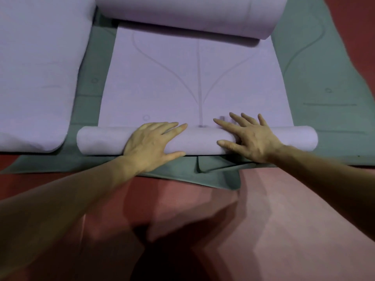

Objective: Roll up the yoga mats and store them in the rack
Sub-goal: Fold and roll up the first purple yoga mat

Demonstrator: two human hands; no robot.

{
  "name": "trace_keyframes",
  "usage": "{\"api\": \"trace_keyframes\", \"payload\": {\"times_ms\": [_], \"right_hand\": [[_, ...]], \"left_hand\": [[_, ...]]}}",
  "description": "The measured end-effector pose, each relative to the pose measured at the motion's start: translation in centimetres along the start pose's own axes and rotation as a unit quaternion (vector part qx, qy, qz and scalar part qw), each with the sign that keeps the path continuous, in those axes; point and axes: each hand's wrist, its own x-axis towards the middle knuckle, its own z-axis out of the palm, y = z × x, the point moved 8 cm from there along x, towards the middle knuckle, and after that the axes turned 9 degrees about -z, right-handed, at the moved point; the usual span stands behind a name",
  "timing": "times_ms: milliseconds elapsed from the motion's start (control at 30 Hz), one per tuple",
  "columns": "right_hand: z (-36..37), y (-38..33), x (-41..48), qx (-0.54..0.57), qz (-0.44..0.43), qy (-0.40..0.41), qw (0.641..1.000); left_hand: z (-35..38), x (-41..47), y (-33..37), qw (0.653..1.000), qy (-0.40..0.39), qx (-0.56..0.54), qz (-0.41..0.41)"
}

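Red-pink floor (pixel 274 220) fills 4 to 8 o'clock and shows again at 1 o'clock. Dim, uneven light. Dark shadow (pixel 162 264) on floor at 6 o'clock.

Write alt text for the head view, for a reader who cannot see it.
The left hand and right hand press flat, fingers spread, on the rolled near end of a lilac foam yoga mat whose flat part stretches away. It lies on a spread green yoga mat over a red floor; a second lilac mat lies to the left.
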Motion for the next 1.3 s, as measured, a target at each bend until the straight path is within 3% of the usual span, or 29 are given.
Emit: {"api": "trace_keyframes", "payload": {"times_ms": [100,200,400,700,900,1300], "right_hand": [[-0.4,-1.2,-0.6,-0.017,-0.041,0.056,0.997],[0.7,-1.3,-0.3,-0.073,-0.047,0.035,0.996],[0.2,-0.3,1.2,-0.062,-0.032,0.018,0.997],[-0.7,-0.9,1.8,-0.061,-0.025,-0.021,0.998],[-0.7,-1.7,0.1,-0.105,-0.036,0.024,0.994],[0.8,-4.6,-5.5,-0.081,-0.07,0.022,0.994]], "left_hand": [[-0.4,0.8,-0.5,1.0,0.005,-0.001,-0.005],[-0.1,1.4,-0.7,1.0,-0.024,0.005,-0.012],[-0.6,0.7,-0.9,0.998,0.065,0.017,-0.016],[0.1,1.8,-1.4,0.999,0.012,0.051,-0.002],[-0.8,1.1,-0.3,0.997,0.044,0.061,0.019],[-2.8,-4.9,2.0,0.997,0.071,0.036,0.009]]}}
